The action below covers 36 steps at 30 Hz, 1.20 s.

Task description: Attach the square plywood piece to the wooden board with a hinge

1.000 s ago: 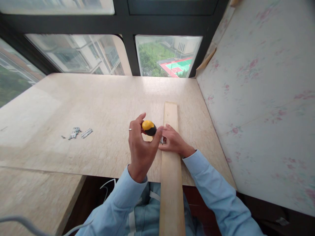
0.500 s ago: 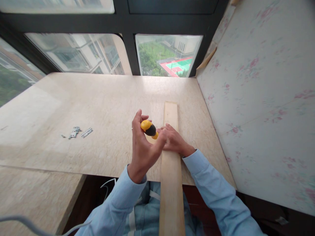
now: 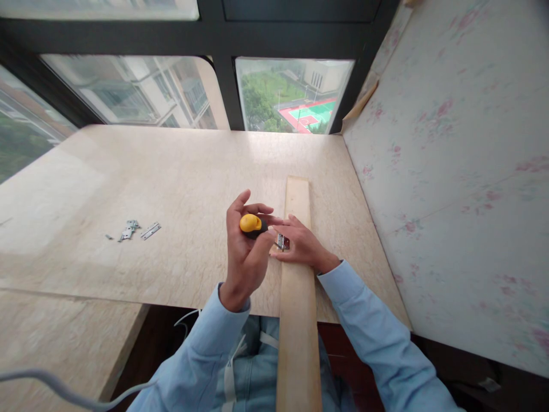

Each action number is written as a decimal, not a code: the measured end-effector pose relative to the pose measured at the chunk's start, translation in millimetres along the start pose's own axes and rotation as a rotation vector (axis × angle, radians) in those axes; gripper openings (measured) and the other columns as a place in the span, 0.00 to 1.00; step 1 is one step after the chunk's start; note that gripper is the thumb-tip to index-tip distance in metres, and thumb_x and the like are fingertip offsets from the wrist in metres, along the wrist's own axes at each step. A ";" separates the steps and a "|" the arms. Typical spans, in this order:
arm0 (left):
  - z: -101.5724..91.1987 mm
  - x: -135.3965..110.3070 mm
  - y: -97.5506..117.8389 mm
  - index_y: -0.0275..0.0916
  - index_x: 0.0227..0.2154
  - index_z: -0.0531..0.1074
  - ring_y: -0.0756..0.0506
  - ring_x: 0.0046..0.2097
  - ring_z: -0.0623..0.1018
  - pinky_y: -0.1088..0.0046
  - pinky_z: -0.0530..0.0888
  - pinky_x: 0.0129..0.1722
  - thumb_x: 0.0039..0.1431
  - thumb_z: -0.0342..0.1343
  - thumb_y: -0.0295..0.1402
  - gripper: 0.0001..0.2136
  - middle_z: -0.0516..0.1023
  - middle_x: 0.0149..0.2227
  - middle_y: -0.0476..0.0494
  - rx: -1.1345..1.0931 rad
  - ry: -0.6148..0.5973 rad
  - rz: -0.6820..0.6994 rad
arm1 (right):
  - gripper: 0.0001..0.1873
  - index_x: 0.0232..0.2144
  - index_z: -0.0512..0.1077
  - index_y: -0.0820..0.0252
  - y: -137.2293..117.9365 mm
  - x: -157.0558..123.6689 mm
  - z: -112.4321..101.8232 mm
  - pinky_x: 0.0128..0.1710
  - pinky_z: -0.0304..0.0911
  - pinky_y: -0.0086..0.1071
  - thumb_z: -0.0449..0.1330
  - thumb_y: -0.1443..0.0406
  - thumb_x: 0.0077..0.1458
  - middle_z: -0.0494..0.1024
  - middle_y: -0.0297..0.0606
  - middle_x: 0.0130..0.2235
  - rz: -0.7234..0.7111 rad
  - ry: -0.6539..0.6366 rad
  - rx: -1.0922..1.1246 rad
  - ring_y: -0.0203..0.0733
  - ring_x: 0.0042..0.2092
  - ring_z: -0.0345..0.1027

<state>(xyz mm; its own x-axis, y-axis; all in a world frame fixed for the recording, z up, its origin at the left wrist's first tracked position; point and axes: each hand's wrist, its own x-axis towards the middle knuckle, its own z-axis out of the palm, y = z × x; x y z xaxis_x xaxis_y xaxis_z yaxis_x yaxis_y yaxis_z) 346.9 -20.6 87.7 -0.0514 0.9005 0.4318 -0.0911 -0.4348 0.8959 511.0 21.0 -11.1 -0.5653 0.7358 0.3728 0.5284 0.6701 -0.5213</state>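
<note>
My left hand (image 3: 246, 252) is closed round a screwdriver (image 3: 250, 224) with a yellow and black handle, its index finger stretched out. The thin shaft points down to the right, toward a small metal hinge (image 3: 283, 241). That hinge rests on a long pale wooden board (image 3: 299, 320), near its left edge. My right hand (image 3: 304, 243) lies across the board, thumb and fingers on either side of the hinge, holding it there. Whether the screwdriver tip sits in a screw is too small to tell.
Several loose hinges (image 3: 130, 229) lie to the left on the marble-patterned sill (image 3: 193, 171), with a tiny metal piece (image 3: 108, 236) beside them. The board overhangs the sill's front edge toward my lap. A floral-papered wall (image 3: 450, 171) stands right; a white cable (image 3: 64, 395) runs lower left.
My left hand and the screwdriver have shifted slightly left, the handle tilting more to the left. The hinge under my right hand has come into view.
</note>
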 end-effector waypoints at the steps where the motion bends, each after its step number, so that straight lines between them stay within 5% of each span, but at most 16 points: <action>1: 0.4 1.0 -0.5 0.43 0.58 0.58 0.48 0.41 0.79 0.67 0.79 0.43 0.58 0.57 0.26 0.26 0.71 0.45 0.46 0.025 0.015 0.007 | 0.29 0.53 0.71 0.63 0.2 -0.2 0.4 0.64 0.50 0.57 0.68 0.56 0.51 0.78 0.49 0.50 0.001 0.004 -0.006 0.55 0.55 0.69; 11: -4.4 4.4 8.1 0.37 0.49 0.66 0.43 0.46 0.74 0.64 0.75 0.46 0.55 0.67 0.38 0.23 0.71 0.45 0.41 0.744 0.172 0.211 | 0.25 0.48 0.73 0.64 2.5 -1.5 3.8 0.64 0.51 0.57 0.68 0.57 0.50 0.78 0.49 0.48 -0.017 0.037 -0.023 0.55 0.54 0.70; 17: -7.6 -0.4 7.1 0.42 0.60 0.58 0.43 0.51 0.77 0.62 0.77 0.51 0.60 0.62 0.34 0.28 0.73 0.51 0.39 0.350 0.075 0.040 | 0.30 0.51 0.72 0.65 2.4 -1.8 2.2 0.65 0.50 0.56 0.70 0.55 0.49 0.78 0.50 0.49 -0.005 0.020 -0.010 0.55 0.54 0.70; 21: -12.3 -2.7 7.5 0.46 0.65 0.53 0.38 0.69 0.61 0.52 0.63 0.66 0.64 0.54 0.31 0.29 0.60 0.67 0.36 0.201 -0.170 0.053 | 0.30 0.52 0.71 0.65 0.3 -1.2 0.9 0.65 0.49 0.56 0.69 0.57 0.50 0.78 0.50 0.50 0.000 0.012 -0.006 0.54 0.53 0.70; 23: -12.8 -3.2 6.2 0.47 0.67 0.50 0.37 0.71 0.54 0.50 0.56 0.69 0.64 0.54 0.32 0.31 0.52 0.71 0.38 0.239 -0.194 0.079 | 0.25 0.49 0.73 0.63 -1.1 -0.5 0.0 0.65 0.49 0.56 0.68 0.58 0.50 0.78 0.48 0.49 0.009 0.010 -0.001 0.53 0.53 0.70; 29: -1.8 -2.7 -0.6 0.46 0.66 0.51 0.35 0.69 0.59 0.51 0.62 0.67 0.58 0.65 0.39 0.37 0.56 0.68 0.33 0.324 -0.010 0.039 | 0.25 0.51 0.72 0.59 -1.9 0.7 -0.6 0.64 0.49 0.55 0.67 0.60 0.51 0.79 0.44 0.48 0.003 -0.014 0.034 0.51 0.52 0.70; 36: 5.7 -6.6 1.7 0.41 0.57 0.62 0.41 0.52 0.77 0.61 0.78 0.50 0.51 0.70 0.35 0.33 0.71 0.51 0.38 0.327 0.274 -0.015 | 0.28 0.51 0.72 0.64 2.2 -2.0 2.7 0.65 0.49 0.55 0.69 0.58 0.49 0.78 0.50 0.50 -0.002 0.017 -0.011 0.55 0.55 0.70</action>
<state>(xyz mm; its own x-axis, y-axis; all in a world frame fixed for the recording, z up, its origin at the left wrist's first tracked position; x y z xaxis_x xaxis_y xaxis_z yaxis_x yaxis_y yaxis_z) 352.7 -27.2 86.9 -0.3190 0.8525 0.4140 0.2244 -0.3565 0.9070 511.6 20.7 -15.0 -0.5557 0.7357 0.3873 0.5343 0.6729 -0.5116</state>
